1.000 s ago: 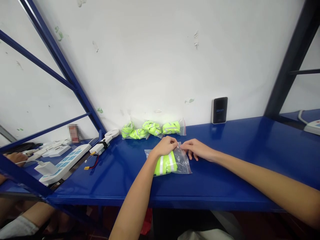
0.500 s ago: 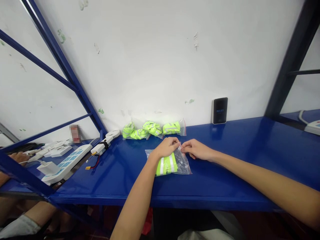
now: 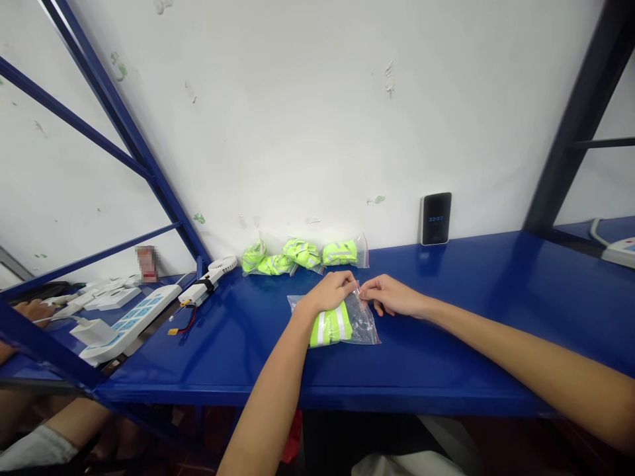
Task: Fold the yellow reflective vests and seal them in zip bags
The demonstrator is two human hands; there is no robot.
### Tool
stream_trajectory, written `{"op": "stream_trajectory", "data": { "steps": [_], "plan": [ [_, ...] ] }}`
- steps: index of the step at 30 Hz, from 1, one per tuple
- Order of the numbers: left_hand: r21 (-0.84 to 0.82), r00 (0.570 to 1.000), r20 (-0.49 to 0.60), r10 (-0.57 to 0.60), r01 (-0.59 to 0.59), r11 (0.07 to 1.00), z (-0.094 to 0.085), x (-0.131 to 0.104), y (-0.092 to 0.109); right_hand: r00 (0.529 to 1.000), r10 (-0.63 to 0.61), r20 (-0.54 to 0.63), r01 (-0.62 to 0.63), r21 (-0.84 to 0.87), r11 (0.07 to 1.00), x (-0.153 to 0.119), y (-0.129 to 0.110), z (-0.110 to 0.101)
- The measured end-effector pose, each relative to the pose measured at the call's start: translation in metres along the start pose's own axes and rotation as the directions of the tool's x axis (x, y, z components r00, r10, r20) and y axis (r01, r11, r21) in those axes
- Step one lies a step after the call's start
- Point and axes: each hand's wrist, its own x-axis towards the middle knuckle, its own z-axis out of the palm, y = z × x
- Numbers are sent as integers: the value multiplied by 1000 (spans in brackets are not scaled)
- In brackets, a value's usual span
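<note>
A clear zip-lock bag (image 3: 364, 324) lies on the blue table before me, its red-edged opening to the right. Inside it is a folded fluorescent yellow-green reflective vest (image 3: 331, 327) with silver-white stripes. My left hand (image 3: 332, 291) rests across the top of the bag, thumb and fingers pinching its upper edge near the opening. Right beside it, my right hand (image 3: 389, 295) pinches the far corner of the opening between thumb and index finger. The two sets of fingertips almost meet. My left hand and forearm hide part of the vest.
Several bagged yellow-green bundles (image 3: 300, 253) line the wall. A black-screened clock device (image 3: 436, 219) stands at the back right. On the left are a white handheld fan (image 3: 223, 264), a battery lead (image 3: 184, 324) and a power strip (image 3: 133, 324). Another person's hand (image 3: 34, 312) shows beyond the blue frame.
Almost nothing differs. Both hands keep their pinch on the bag's edge; the right hand's lower fingers have shifted slightly. The camera view has moved a little.
</note>
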Motion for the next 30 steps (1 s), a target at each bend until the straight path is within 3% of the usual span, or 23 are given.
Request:
{"op": "stream_trajectory", "data": {
  "steps": [12, 21, 26, 30],
  "plan": [
    [97, 999, -9, 50, -49, 994, 1, 2, 0, 998, 52, -20, -53, -66, 996, 0, -2, 0],
    [102, 998, -27, 57, -54, 993, 3, 2, -2, 1000, 11, -25, -13, -94, 996, 0, -4, 1],
    [46, 999, -34, 17, -15, 999, 4, 3, -4, 996, -62, -59, 55, -111, 992, 1, -6, 6],
    [-40, 999, 36, 14, -12, 999, 3, 5, -9, 989, -91, -117, 75, -136, 988, 2, -7, 12]
  ]
}}
